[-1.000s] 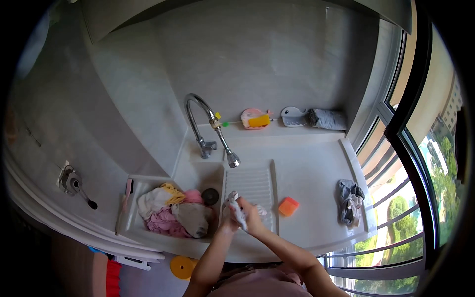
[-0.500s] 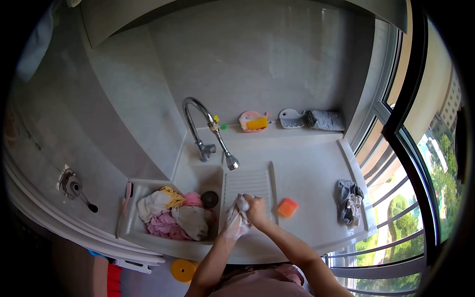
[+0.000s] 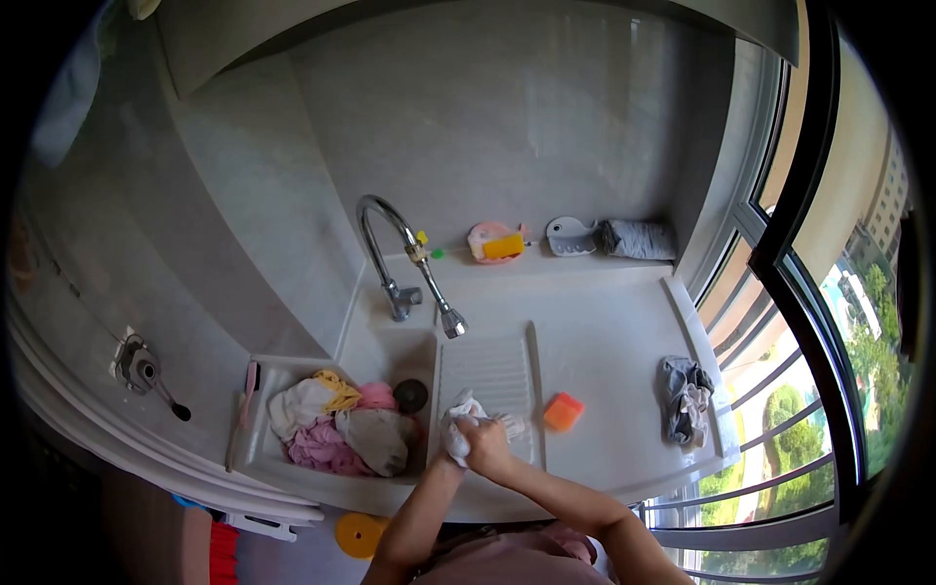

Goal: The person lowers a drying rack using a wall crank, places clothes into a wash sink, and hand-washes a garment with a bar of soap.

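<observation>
A white, soapy-looking cloth point(image 3: 467, 405) is bunched between my hands over the ribbed washboard point(image 3: 485, 361) of the sink counter. My left hand point(image 3: 454, 444) is wrapped largely by the cloth and grips it, most of its fingers covered. Against it presses my right hand point(image 3: 488, 449), a fist closed on the same cloth, with a whitish end sticking out to its right. Whether the cloth is a sock or another small garment cannot be made out. To the right of my hands lies an orange-pink soap bar or sponge point(image 3: 564, 412).
Left of the washboard, the basin point(image 3: 252, 429) holds a pile of clothes point(image 3: 327, 444) and a dark round stopper point(image 3: 410, 396). A chrome faucet point(image 3: 452, 322) arches above. Grey garments point(image 3: 687, 400) lie far right; soap dishes point(image 3: 573, 237) line the back ledge.
My right hand has come down and closer to my body, against the left. The cloth, stretched upward between the hands before, is now bunched around them, one end showing at the right.
</observation>
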The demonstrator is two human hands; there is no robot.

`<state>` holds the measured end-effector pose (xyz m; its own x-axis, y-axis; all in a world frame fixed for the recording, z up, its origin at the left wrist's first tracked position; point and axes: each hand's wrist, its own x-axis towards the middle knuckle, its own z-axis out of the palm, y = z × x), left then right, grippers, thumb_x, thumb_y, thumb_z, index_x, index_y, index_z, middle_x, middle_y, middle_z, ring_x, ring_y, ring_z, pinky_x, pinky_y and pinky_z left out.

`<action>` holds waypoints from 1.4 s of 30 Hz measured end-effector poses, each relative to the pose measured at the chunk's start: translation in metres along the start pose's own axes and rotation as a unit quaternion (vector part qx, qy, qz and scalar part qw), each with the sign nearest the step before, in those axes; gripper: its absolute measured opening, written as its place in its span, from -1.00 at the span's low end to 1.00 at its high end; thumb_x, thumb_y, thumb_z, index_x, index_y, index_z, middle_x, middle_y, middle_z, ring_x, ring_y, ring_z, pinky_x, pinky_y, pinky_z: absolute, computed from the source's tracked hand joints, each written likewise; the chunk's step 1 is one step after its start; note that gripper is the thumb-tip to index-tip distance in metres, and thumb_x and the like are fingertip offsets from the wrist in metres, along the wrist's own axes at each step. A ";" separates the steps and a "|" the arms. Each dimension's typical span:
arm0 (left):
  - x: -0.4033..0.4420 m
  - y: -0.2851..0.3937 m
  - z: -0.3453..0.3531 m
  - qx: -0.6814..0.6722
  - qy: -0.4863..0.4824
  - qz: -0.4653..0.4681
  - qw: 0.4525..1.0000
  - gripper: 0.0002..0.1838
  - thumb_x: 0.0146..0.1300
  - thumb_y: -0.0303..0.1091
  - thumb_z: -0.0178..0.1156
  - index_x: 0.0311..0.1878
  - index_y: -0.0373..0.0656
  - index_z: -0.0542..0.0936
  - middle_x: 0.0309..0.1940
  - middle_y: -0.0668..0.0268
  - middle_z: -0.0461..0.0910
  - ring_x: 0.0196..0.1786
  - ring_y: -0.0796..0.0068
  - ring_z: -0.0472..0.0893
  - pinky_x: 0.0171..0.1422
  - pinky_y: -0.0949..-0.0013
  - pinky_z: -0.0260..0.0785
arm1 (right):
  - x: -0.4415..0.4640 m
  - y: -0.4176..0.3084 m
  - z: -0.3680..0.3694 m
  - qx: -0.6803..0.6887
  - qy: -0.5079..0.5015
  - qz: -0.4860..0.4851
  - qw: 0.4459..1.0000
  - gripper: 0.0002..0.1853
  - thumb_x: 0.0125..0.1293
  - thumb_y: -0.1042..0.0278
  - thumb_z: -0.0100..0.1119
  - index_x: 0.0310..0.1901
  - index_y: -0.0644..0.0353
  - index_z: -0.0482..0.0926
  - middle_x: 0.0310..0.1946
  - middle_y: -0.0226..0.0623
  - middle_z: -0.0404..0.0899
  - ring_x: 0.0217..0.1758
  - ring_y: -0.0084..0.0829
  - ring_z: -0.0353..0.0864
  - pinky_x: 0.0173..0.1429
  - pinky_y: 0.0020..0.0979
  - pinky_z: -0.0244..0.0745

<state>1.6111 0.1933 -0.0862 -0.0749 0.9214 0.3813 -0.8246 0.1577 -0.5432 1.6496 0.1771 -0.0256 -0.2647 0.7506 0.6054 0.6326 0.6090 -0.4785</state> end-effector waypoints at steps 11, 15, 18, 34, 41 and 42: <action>0.062 0.020 0.128 0.578 0.224 -0.139 0.772 -0.52 0.41 0.00 -0.16 0.02 -0.30 0.38 -0.11 0.08 0.51 0.00 0.19 0.54 0.09 0.16 0.43 | 0.008 0.099 -0.011 0.414 -0.186 0.279 0.846 -0.72 0.20 0.13 0.16 -0.30 0.20 0.44 -0.43 -0.41 0.48 -0.38 -0.50 0.43 -0.27 -0.45 0.33; 0.058 0.020 0.113 0.573 0.159 -0.166 0.787 -0.48 0.42 0.00 -0.20 0.06 -0.34 0.38 0.06 -0.03 0.46 0.15 0.14 0.48 0.20 0.09 0.35 | 0.017 0.075 -0.007 0.566 -0.036 0.365 0.738 -0.71 0.26 0.15 0.10 -0.13 0.16 0.40 -0.28 -0.37 0.44 -0.27 -0.59 0.39 -0.18 -0.55 0.33; 0.048 0.102 0.008 0.303 0.104 -0.200 0.926 -0.68 0.41 -0.09 -0.13 -0.13 -0.14 0.45 -0.34 0.38 0.47 -0.26 0.41 0.52 0.10 0.20 0.39 | 0.020 0.026 0.006 0.364 -0.007 0.168 0.916 -0.70 0.23 0.20 0.09 -0.09 0.17 0.38 -0.35 -0.25 0.49 -0.25 -0.38 0.54 -0.15 -0.36 0.40; 0.035 0.022 0.048 0.748 0.099 -0.270 0.598 -0.74 0.35 -0.14 -0.09 -0.05 -0.07 0.38 -0.13 0.35 0.42 -0.07 0.40 0.46 0.07 0.28 0.34 | 0.022 0.048 0.023 0.050 0.005 0.123 0.991 -0.73 -0.03 0.35 0.15 -0.22 0.13 0.52 -0.58 0.03 0.53 -0.49 0.03 0.56 -0.36 -0.03 0.44; 0.019 0.066 -0.002 0.527 -0.056 -0.328 0.782 -0.51 0.36 -0.07 -0.12 0.24 -0.13 0.14 0.12 0.29 0.29 0.17 0.43 0.32 0.23 0.37 0.20 | 0.011 0.039 0.024 0.022 -0.051 0.082 0.995 -0.71 0.00 0.38 0.10 -0.16 0.07 0.55 -0.51 0.03 0.58 -0.40 0.06 0.59 -0.29 -0.07 0.47; 0.019 0.062 -0.004 0.750 -0.175 -0.262 0.581 -0.46 0.40 -0.08 -0.19 0.33 -0.13 0.03 0.24 0.29 0.19 0.26 0.47 0.24 0.30 0.41 0.14 | 0.025 0.050 0.019 0.111 -0.007 0.158 0.981 -0.75 0.08 0.30 0.09 -0.17 0.09 0.54 -0.53 0.00 0.56 -0.43 -0.02 0.60 -0.32 -0.12 0.47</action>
<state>1.5608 0.2220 -0.1157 0.5148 0.7163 0.4711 -0.3256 -0.3450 0.8803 1.6607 0.2313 -0.0461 -0.0920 0.9136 0.3961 0.5111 0.3847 -0.7686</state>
